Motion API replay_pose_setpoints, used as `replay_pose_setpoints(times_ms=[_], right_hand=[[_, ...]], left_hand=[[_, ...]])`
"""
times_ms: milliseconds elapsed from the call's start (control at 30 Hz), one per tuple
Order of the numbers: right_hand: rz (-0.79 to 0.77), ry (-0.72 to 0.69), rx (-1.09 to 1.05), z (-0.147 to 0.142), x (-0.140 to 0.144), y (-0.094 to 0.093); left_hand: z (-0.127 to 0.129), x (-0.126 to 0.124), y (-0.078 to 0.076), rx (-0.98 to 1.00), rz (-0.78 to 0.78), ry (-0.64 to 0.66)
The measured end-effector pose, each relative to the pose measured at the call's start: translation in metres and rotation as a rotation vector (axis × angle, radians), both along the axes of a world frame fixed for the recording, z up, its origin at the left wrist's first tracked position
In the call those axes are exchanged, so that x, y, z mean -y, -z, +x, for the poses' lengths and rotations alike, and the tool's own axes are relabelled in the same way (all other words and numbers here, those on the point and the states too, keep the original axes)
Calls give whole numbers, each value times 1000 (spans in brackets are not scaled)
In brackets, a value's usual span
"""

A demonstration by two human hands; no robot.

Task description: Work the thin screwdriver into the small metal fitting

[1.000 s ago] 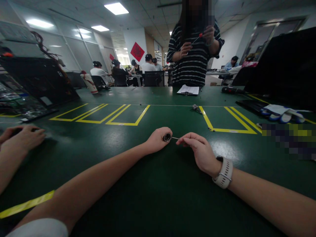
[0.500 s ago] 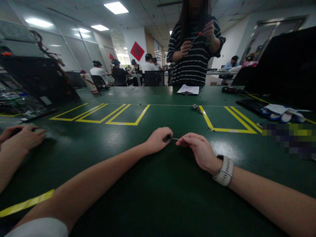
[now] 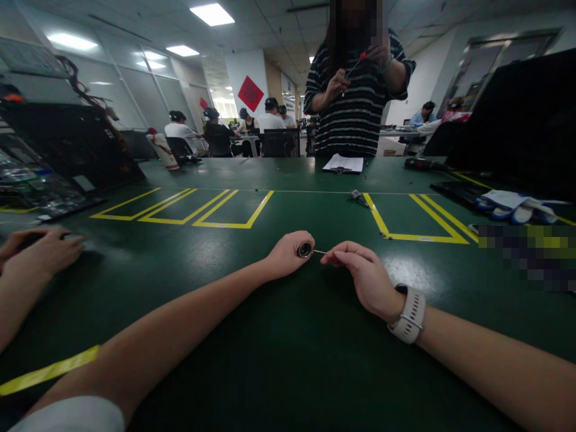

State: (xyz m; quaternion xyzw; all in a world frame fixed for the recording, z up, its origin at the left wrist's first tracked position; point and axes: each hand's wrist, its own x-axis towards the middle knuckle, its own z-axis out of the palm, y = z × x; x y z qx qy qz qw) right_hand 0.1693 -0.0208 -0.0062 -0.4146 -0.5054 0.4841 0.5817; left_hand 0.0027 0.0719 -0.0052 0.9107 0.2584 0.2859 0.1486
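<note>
Bright ceiling panels [image 3: 211,14] overhead light the room evenly, and a dimmer row of them recedes down the hall. The glossy green desk [image 3: 288,360] throws back pale glare patches just right of the right hand [image 3: 362,273] and left of the left hand [image 3: 285,255]. Soft shadows lie under both forearms. The wide lens bows straight lines toward the edges, distant seated people look soft, and two regions are pixelated.

Small round dark metal ring [image 3: 305,250], thin pin [image 3: 319,252] sticking rightward, above green table [image 3: 288,336]
</note>
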Motion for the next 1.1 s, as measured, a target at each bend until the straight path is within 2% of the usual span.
replay_pose_setpoints(times_ms=[133, 200, 333, 533, 733, 833, 1000, 1100], right_hand=[[56, 10, 235, 0, 4, -3], [60, -4, 271, 0, 4, -3], [40, -22, 205, 2, 2, -1], [-35, -52, -19, 0, -1, -1], [-48, -51, -65, -1, -2, 0], [-2, -6, -32, -1, 0, 1], [64, 16, 228, -2, 4, -2], [33, -8, 188, -2, 3, -4]], left_hand=[[0, -2, 2, -81, 53, -58], [0, -3, 2, -122, 74, -67], [-2, -3, 2, -160, 71, -31], [-3, -2, 0, -25, -26, 22], [-1, 0, 0, 22, -59, 24], [-1, 0, 1, -4, -13, -1], [-1, -1, 0, -141, 72, -57], [-2, -1, 0, -172, 102, -55]])
